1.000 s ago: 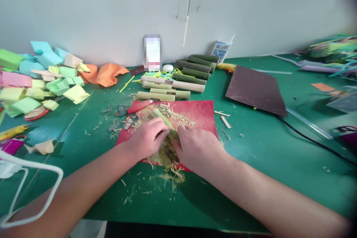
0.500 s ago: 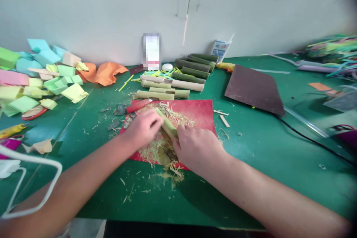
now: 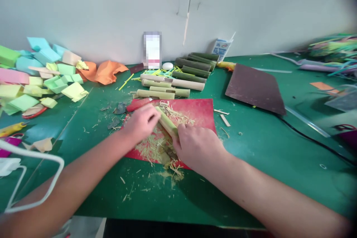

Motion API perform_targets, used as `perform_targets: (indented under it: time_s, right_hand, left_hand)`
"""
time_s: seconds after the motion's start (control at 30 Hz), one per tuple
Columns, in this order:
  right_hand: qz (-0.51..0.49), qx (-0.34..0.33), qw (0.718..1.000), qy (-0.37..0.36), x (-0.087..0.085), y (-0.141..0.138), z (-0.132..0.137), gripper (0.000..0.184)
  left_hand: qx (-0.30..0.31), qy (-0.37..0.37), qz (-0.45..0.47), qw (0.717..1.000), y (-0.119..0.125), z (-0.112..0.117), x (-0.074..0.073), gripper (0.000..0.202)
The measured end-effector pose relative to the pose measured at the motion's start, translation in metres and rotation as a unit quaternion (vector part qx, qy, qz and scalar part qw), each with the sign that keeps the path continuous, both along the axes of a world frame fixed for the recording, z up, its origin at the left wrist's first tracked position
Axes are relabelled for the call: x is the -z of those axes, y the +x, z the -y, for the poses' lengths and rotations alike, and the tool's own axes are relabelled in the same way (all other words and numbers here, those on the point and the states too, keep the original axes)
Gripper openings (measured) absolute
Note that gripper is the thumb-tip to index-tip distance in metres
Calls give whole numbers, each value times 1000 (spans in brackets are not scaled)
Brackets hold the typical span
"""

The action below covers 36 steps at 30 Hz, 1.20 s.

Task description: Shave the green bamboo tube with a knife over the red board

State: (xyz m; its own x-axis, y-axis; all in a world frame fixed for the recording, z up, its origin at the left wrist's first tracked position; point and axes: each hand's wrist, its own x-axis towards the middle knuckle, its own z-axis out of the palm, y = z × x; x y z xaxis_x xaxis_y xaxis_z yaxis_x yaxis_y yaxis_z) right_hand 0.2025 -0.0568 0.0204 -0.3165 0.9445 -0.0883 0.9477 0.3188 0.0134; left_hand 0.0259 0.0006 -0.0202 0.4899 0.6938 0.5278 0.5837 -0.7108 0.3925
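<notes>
A pale green bamboo piece lies slanted over a red sheet. My right hand is closed around its near end. Beside the far end is my left hand, its fingers curled in a closed grip; whatever they may hold is hidden. Light shavings and dust are strewn over the sheet and spill past its front edge. A red-handled tool lies at the sheet's back left, partly behind my left hand. Dark grey scraps lie left of it.
Cut bamboo pieces lie in rows behind the sheet, near a propped phone and a drink carton. A dark brown board is at right, folded coloured papers at left. A white bent frame crosses the left foreground.
My left hand has shifted slightly left and away from me along the bamboo piece's far end, uncovering more of it. My right hand keeps its hold in nearly the same place.
</notes>
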Motion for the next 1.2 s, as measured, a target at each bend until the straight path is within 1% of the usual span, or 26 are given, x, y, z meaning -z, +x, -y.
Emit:
perform_targets:
  time_s: [0.07, 0.1, 0.2, 0.23, 0.33, 0.37, 0.47, 0.6, 0.63, 0.73, 0.77, 0.87, 0.9, 1.0, 1.03, 1.13, 1.17, 1.2]
  right_hand:
    - [-1, -7, 1000, 3, 0, 0, 0, 27]
    - [-1, -6, 1000, 2, -1, 0, 1, 27]
    - [-1, 8, 1000, -4, -2, 0, 1, 26]
    - [-1, 9, 1000, -7, -3, -1, 0, 26]
    - [-3, 2, 1000, -20, -4, -1, 0, 27]
    - [-3, 4, 1000, -23, -5, -1, 0, 28]
    - [-7, 11, 1000, -21, -3, 0, -1, 29]
    - [-9, -5, 1000, -11, -1, 1, -1, 28]
    - [-9, -2, 1000, -13, -1, 1, -1, 28]
    - [-12, 7, 1000, -19, -2, 1, 0, 29]
    - [-14, 7, 1000, -19, -3, 1, 0, 29]
    - [-17, 6, 1000, -17, -3, 0, -1, 29]
    - [-15, 9, 1000, -16, -3, 0, -1, 29]
    - [-5, 12, 1000, -14, -2, 0, -1, 29]
    - [-4, 10, 1000, -16, -2, 0, -1, 29]
    - [-4, 2, 1000, -18, -1, 1, -1, 29]
    - [-5, 3, 1000, -15, 0, 1, -1, 29]
    - [-6, 5, 1000, -13, 0, 1, -1, 29]
  left_hand:
    - [46, -28, -23, 998, 0, 0, 0, 14]
    - [49, -27, -29, 998, 0, -1, 0, 14]
    - [-19, 28, 9, 999, -1, -3, 0, 18]
    - [-20, 24, 6, 999, -1, -3, 0, 18]
    - [36, -19, -24, 999, -1, -2, 0, 15]
    - [36, -14, -22, 999, -1, -2, 1, 15]
    - [-8, 22, 0, 1000, -1, -1, 1, 17]
    - [40, -16, -25, 999, -2, 2, 1, 14]
    - [35, -11, -20, 999, -2, 1, 0, 14]
    - [-14, 13, 3, 1000, -4, 0, 0, 18]
    - [-13, 6, -2, 1000, -5, 0, 0, 17]
    - [21, -26, -27, 999, -4, 2, 1, 15]
    - [21, -23, -23, 999, -4, 2, 1, 15]
    - [-11, 8, 5, 1000, -2, 2, 1, 16]
    - [-8, 6, 4, 1000, -1, 1, 1, 17]
    - [40, -19, -20, 999, 0, 1, 1, 15]
    - [40, -14, -21, 999, 0, 1, 2, 16]
    - [25, -1, -15, 1000, 0, 0, 2, 16]
